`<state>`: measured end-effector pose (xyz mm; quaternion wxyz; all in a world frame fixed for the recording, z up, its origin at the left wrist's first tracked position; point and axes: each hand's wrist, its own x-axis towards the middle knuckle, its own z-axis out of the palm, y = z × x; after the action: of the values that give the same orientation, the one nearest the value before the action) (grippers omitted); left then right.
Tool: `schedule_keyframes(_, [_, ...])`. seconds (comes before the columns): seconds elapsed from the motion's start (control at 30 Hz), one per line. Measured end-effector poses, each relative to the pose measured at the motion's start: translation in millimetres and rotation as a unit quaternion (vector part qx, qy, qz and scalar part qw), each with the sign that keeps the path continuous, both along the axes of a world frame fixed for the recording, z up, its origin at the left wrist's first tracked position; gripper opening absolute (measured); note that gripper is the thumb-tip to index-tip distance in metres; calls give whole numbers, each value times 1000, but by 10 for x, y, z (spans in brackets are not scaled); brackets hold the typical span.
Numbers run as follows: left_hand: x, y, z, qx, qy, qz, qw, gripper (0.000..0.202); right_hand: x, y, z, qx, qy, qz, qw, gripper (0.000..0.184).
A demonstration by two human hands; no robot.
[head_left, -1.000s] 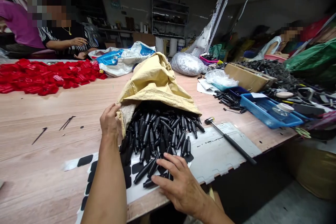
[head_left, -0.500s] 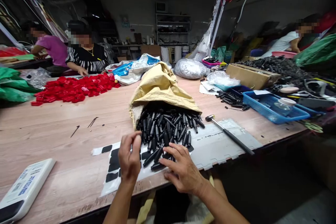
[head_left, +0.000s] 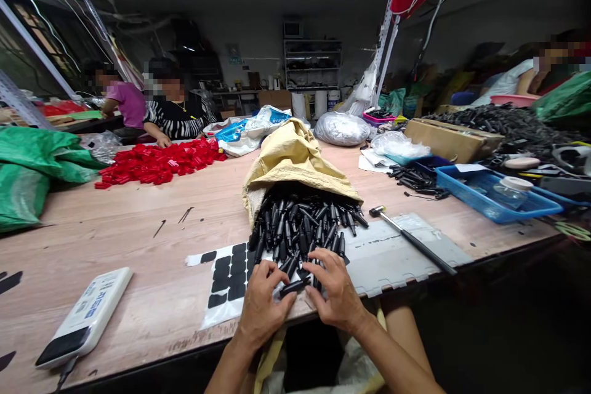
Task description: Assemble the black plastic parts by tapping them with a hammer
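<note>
A heap of black pen-shaped barrels [head_left: 289,221] spills from the mouth of a yellow woven sack [head_left: 295,151] toward the table's near edge. At the heap's near side, my left hand [head_left: 264,305] has its thumb and forefinger closed around one end of a single black barrel [head_left: 295,287]. Facing it, my right hand [head_left: 335,289] has its fingers spread, with the forefinger and thumb apart close to that barrel's other end. Left of my left hand lies a white sheet with black stickers [head_left: 229,274]. The barrels beneath my right fingers are partly hidden.
A hammer [head_left: 413,240] rests on a grey board [head_left: 383,258] to the right. Beyond it stands a blue tray [head_left: 498,212]. A white device [head_left: 87,317] with a cable lies at left. Across the table, a person [head_left: 178,111] sits by red pieces [head_left: 159,160].
My left hand has come down from its raised pose beside the heap onto a black barrel. My right hand stays near the heap's front. The view has turned slightly left.
</note>
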<state>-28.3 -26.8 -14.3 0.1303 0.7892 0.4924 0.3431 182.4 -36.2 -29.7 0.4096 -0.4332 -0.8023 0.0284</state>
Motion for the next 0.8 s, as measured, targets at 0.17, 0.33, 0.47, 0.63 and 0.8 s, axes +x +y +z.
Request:
schedule_keyframes(0.17, [-4,-25,-48,10,9,-6,1000,13,-26,29,-38,22,21,-25,999,46])
schedule_keyframes(0.33, [-26,-1,-89,15,-3,-4,1000,13,-55,56,-92,34,38,-54,997,40])
schedule_keyframes(0.47, [-34,19,-91,17,-3,-5,1000,10,-66,69,-107,41,50,-68,996,39])
schedule_keyframes(0.63, [-32,21,-104,20,-8,3,1000,9,-59,82,-116,53,50,-71,995,36])
schedule_keyframes(0.8, [-28,27,-125,31,-14,13,999,8,-117,89,-102,64,43,-79,994,30])
